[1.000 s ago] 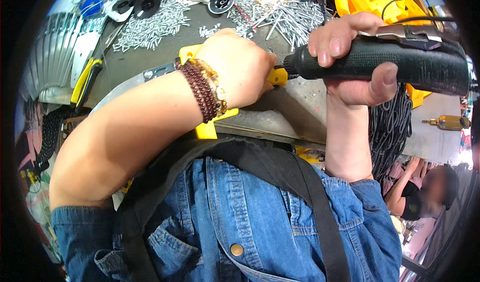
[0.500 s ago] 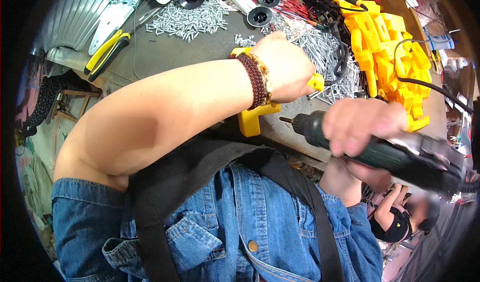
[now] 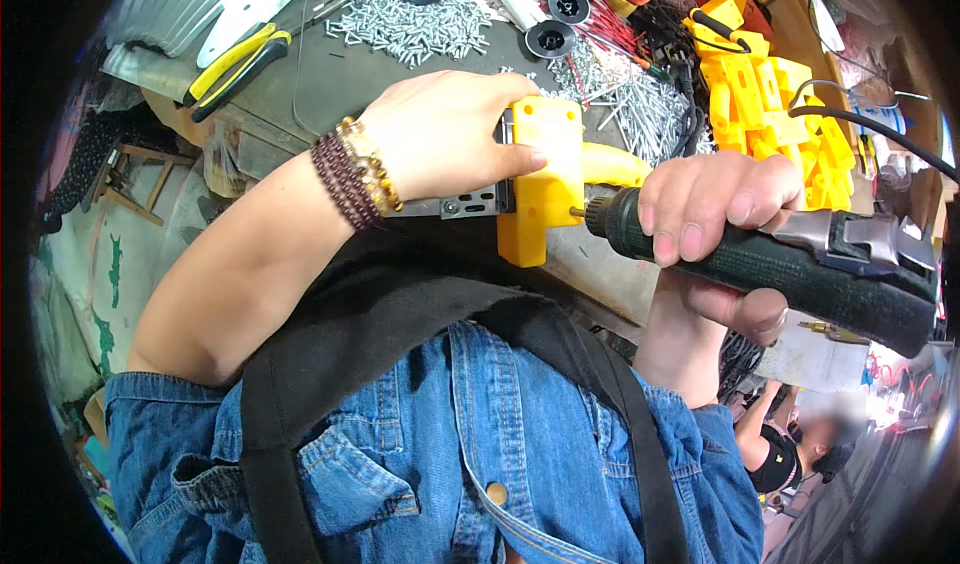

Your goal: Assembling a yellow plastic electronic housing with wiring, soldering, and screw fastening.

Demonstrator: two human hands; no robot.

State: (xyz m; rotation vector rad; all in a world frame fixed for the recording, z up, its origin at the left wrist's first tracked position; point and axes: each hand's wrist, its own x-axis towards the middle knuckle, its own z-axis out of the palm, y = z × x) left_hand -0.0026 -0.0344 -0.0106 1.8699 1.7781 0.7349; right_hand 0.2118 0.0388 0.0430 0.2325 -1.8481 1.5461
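Observation:
My left hand (image 3: 450, 129) is closed on a yellow plastic housing (image 3: 555, 139) with screw holes, its thumb pressed on the front face. A curved yellow handle (image 3: 615, 167) sticks out to the right of the housing. At its left side a slotted metal strip (image 3: 470, 205) shows below my wrist; the rest of the strip is hidden under my arm. My right hand (image 3: 715, 209) is wrapped round a black electric screwdriver (image 3: 820, 279), held nearly level. The bit's tip (image 3: 577, 212) points left and meets the housing's lower right edge, at or very near a hole.
Piles of short screws (image 3: 410, 26) and long screws (image 3: 645, 114) lie at the back. Black spools (image 3: 550, 39) stand between them. Yellow plastic parts (image 3: 775, 104) heap at the right, below a black cable (image 3: 870, 129). Yellow-black pliers (image 3: 235, 69) lie left. Another person (image 3: 775, 454) is at lower right.
My left hand has drawn back leftward from near the long screws and now holds the yellow housing. The screwdriver has moved slightly up, its bit now at the housing.

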